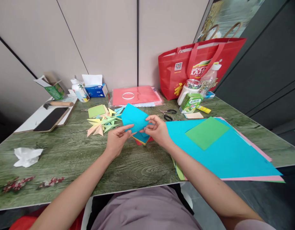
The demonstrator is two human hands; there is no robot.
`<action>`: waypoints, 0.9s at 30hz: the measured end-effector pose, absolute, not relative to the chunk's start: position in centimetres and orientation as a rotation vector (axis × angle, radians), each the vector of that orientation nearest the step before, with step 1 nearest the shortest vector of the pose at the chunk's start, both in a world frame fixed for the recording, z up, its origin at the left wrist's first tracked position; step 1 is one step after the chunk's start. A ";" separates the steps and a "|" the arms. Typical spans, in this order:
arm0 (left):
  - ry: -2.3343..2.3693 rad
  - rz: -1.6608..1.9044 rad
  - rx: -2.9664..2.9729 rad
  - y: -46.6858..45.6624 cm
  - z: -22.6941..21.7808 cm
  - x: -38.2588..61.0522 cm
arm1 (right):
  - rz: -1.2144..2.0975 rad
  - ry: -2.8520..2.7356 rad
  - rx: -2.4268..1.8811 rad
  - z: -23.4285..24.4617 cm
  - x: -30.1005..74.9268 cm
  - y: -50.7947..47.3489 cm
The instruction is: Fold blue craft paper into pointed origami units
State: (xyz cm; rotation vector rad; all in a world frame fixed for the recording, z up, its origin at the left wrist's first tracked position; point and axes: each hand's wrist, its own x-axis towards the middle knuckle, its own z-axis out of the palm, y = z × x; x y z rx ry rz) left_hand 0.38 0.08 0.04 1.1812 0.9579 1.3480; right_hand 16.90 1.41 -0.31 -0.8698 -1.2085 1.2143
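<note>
A folded piece of blue paper [133, 118] is held up just above the green wood-grain table [65, 153]. My left hand [117, 139] pinches its lower left edge with thumb and fingers closed. My right hand [157, 128] pinches its right edge, fingers curled on the paper. Under the hands lies a small stack of coloured paper squares [142, 139]. Left of the hands lie several folded paper stars [103, 123] in yellow, green, peach and blue.
Large blue sheets [224, 153] with a green square [206, 132] lie at the right. Scissors [167, 114], a red bag [197, 64], bottles, a green carton [190, 103] and red paper packs [136, 95] stand behind. A phone [51, 118], tissue box [96, 89] and crumpled tissue [26, 156] sit left.
</note>
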 end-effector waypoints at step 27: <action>0.977 1.295 1.147 -0.4 0.3 0.8 | 1.283 -1.205 -0.939 -0.6 16.2 1.1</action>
